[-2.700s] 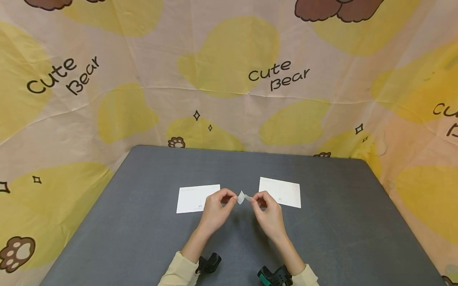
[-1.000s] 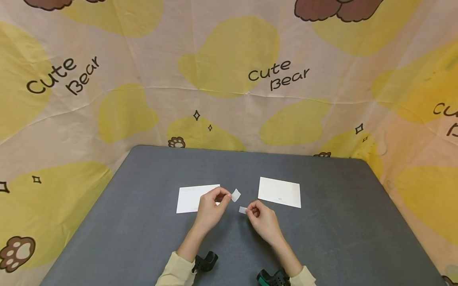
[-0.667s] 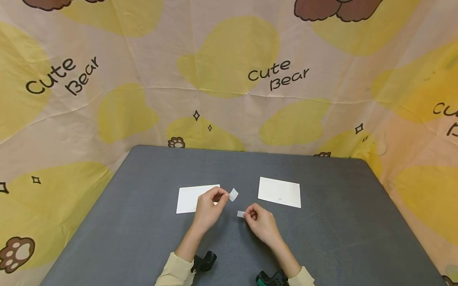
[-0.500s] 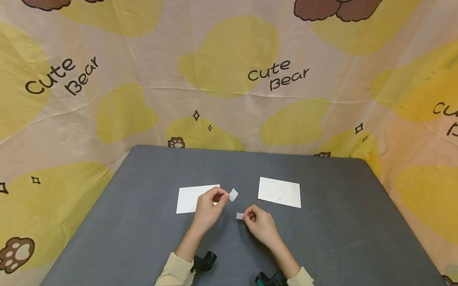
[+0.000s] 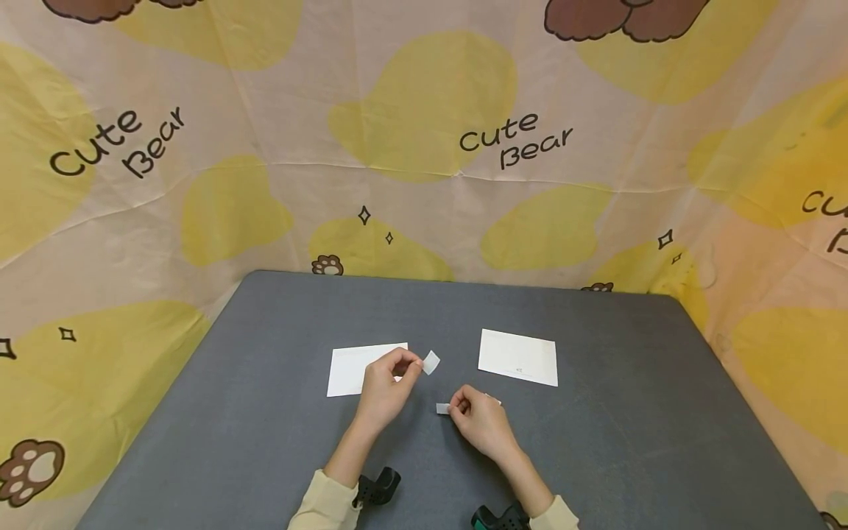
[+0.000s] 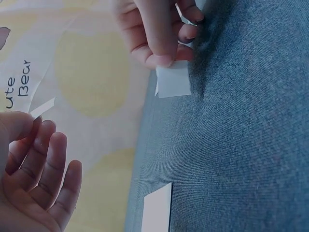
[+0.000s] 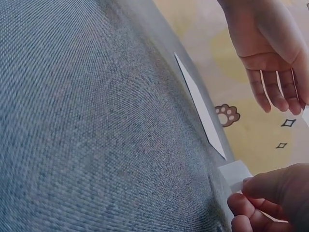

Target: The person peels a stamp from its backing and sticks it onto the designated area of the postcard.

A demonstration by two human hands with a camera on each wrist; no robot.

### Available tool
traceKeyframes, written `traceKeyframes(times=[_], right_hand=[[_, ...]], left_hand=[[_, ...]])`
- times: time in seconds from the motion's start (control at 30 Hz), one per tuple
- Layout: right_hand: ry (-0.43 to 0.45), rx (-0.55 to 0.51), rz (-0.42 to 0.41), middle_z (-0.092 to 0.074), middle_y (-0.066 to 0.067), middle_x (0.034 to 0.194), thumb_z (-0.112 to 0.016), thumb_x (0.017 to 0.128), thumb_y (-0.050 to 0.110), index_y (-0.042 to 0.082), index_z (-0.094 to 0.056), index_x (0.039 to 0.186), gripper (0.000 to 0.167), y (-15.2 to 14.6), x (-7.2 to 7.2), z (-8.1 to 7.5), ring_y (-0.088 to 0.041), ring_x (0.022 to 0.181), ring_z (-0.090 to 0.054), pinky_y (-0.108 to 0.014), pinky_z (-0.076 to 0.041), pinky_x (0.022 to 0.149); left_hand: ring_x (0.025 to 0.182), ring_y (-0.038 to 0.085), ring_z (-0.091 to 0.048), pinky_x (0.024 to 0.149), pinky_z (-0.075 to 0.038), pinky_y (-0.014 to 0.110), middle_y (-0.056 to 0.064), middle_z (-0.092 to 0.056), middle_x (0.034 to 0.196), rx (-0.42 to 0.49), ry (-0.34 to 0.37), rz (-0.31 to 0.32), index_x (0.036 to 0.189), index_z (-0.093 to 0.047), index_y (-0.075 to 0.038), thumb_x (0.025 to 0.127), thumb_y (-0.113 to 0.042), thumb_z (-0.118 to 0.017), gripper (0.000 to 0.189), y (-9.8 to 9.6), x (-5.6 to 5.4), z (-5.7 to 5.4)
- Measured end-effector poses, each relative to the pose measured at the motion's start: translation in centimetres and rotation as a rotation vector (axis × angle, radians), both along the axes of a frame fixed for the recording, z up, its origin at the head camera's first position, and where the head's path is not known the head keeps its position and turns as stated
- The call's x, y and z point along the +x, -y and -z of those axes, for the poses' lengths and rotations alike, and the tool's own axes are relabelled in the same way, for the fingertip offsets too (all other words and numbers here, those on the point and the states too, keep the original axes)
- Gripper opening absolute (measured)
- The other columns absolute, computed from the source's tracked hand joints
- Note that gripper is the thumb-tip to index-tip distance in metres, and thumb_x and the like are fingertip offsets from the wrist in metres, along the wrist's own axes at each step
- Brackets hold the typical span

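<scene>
Between thumb and forefinger, my left hand [image 5: 386, 386] pinches a small white paper piece [image 5: 430, 362], held above the table near the left card's right edge. My right hand [image 5: 482, 421], lower and nearer to me, pinches another small whitish rectangular piece [image 6: 174, 79] by one end. A thin white edge [image 5: 493, 398] also shows behind the right hand's knuckles; what it belongs to is hidden. One white card [image 5: 346, 372] lies partly covered by my left hand. A second white card [image 5: 518, 357], with a tiny printed mark, lies beyond my right hand.
The grey cloth-like tabletop [image 5: 278, 456] carries both cards. A yellow and cream patterned curtain [image 5: 424, 147] hangs behind its far edge. Black wrist devices [image 5: 379, 487] sit on both forearms, by the cream sleeves [image 5: 326, 502].
The two small pieces were almost touching; they are now well apart. My right hand has drawn back toward me with its piece, while the left has shifted slightly left and then stayed nearly still.
</scene>
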State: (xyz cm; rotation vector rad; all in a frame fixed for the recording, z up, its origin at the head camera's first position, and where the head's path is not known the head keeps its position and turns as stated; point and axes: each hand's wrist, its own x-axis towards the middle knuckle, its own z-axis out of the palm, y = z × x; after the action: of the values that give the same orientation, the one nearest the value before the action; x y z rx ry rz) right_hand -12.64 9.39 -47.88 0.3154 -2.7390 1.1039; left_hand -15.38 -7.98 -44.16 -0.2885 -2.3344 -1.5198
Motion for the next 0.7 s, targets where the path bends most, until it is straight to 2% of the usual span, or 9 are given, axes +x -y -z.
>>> traceKeyframes(times=[0.37, 0.7], right_hand=[[-0.039, 0.074, 0.006, -0.049, 0.012, 0.056, -0.067, 0.076, 0.008, 0.017, -0.057, 0.067, 0.016, -0.15, -0.17, 0.49, 0.0, 0.049, -0.04, -0.017, -0.033, 0.048], [-0.033, 0.088, 0.02, -0.049, 0.01, 0.058, -0.068, 0.076, 0.007, 0.016, -0.058, 0.068, 0.015, -0.22, -0.18, 0.23, -0.001, 0.051, -0.041, -0.018, -0.033, 0.048]], left_hand=[[0.06, 0.006, -0.058, 0.054, -0.046, 0.02, -0.004, -0.063, 0.068, 0.0, -0.001, 0.011, 0.076, -0.067, -0.012, 0.082, -0.005, -0.065, 0.009, -0.02, 0.04, 0.02], [0.061, 0.006, -0.058, 0.054, -0.046, 0.02, -0.003, -0.063, 0.069, -0.005, -0.006, 0.01, 0.076, -0.067, -0.01, 0.082, -0.006, -0.065, 0.008, 0.0, 0.09, -0.06]])
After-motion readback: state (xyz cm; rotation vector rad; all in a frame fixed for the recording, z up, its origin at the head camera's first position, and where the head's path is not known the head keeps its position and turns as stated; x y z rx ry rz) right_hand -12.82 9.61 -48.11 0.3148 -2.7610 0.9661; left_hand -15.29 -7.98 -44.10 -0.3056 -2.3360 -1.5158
